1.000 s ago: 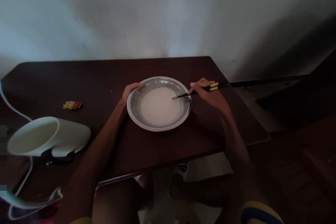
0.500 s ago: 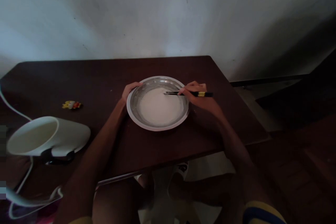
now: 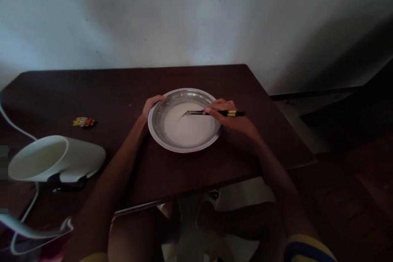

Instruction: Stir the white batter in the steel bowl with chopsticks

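Read the positions with the bowl [image 3: 158, 129] as the clock center and 12 o'clock toward the wall [image 3: 147, 16]; the bowl rests on the dark surface [image 3: 184, 176] and contains a white mixture [image 3: 192, 129]. Your left hand [image 3: 150, 105] is at the bowl's 10 o'clock; its fingers are closed on the rim, with the thumb over the top edge. Your right hand [image 3: 229, 119] is at 3 o'clock, over the rim; its fingers are closed on the black chopsticks [image 3: 196, 112], whose yellow bands show behind the grip; whether this hand touches the rim cannot be told. The chopsticks lie at a low angle, butt ends toward 3 o'clock; their blurred tips are at the mixture, slightly toward 11 o'clock from its middle.

The small yellow, white and red toy [image 3: 83, 122] lies on the surface at 9 o'clock, well apart from the bowl; the white jug [image 3: 82, 155] is at 8 o'clock, near your left forearm, with its mouth open and its black handle on the side toward you; a white cord [image 3: 15, 125] runs beyond it, at 9 o'clock.
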A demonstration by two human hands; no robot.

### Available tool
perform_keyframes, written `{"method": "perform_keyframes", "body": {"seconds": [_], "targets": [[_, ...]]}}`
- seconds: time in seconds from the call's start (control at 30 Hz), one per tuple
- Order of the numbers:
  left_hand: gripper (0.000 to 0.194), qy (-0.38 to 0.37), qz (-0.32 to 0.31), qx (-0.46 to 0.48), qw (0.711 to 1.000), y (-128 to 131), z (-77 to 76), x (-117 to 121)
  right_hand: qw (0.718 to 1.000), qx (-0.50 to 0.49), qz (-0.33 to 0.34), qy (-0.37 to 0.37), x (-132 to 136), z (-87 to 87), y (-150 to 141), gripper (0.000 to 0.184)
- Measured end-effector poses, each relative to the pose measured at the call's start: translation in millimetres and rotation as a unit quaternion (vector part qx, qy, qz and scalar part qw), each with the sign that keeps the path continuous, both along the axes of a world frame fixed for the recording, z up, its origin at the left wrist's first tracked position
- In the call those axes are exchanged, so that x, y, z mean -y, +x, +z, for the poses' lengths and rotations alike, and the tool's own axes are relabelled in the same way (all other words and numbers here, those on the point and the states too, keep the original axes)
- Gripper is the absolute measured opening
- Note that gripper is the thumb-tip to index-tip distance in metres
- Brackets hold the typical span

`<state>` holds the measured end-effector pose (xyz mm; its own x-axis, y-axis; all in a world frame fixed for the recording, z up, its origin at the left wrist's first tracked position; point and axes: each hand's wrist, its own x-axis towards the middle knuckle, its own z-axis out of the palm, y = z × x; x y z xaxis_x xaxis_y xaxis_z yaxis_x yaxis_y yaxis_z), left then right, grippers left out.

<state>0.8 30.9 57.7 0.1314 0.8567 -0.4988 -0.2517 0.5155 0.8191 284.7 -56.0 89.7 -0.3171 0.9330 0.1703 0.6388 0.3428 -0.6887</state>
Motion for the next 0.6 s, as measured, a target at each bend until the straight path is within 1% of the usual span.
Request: {"method": "perform_keyframes", "body": {"seconds": [0.07,0.1,0.17,0.2,0.27,0.33,0.4,0.43,0.47,0.53,0.6], "targets": [[0.036,-0.035,0.020,-0.009,0.999,2,3.2,2,0.998,0.000,-0.056,0.029,-2,3.0,10,0.032],[0.038,-0.054,0.030,-0.016,0.998,3,5.1,2,0.997,-0.009,-0.071,0.032,-2,6.4,17,0.034],[0.039,-0.071,0.040,-0.023,0.996,5,7.8,3,0.996,-0.042,-0.081,0.011,-3,14.9,30,0.039],[0.039,-0.074,0.040,-0.024,0.996,5,8.2,3,0.995,-0.060,-0.075,-0.010,-3,18.7,35,0.041],[0.038,-0.067,0.035,-0.020,0.997,4,6.8,2,0.994,-0.088,-0.035,-0.059,-1,22.6,35,0.043],[0.039,-0.049,0.024,-0.012,0.998,2,3.5,1,0.991,-0.081,0.042,-0.097,1,19.8,25,0.043],[0.040,-0.035,0.015,-0.005,0.999,0,-0.2,-1,0.989,-0.046,0.102,-0.097,2,11.1,10,0.038],[0.040,-0.032,0.009,-0.004,0.999,-1,-1.9,-3,0.990,-0.025,0.109,-0.081,3,5.9,3,0.036],[0.039,-0.031,0.007,-0.004,0.999,-2,-3.2,-4,0.994,-0.005,0.096,-0.056,3,0.9,-2,0.033],[0.038,-0.037,0.009,-0.008,0.999,-3,-4.8,-5,0.999,0.025,0.034,-0.001,2,-5.1,-4,0.029],[0.035,-0.047,0.017,-0.014,0.999,-3,-4.8,-6,0.998,0.040,-0.025,0.034,0,-3.0,6,0.030]]}}
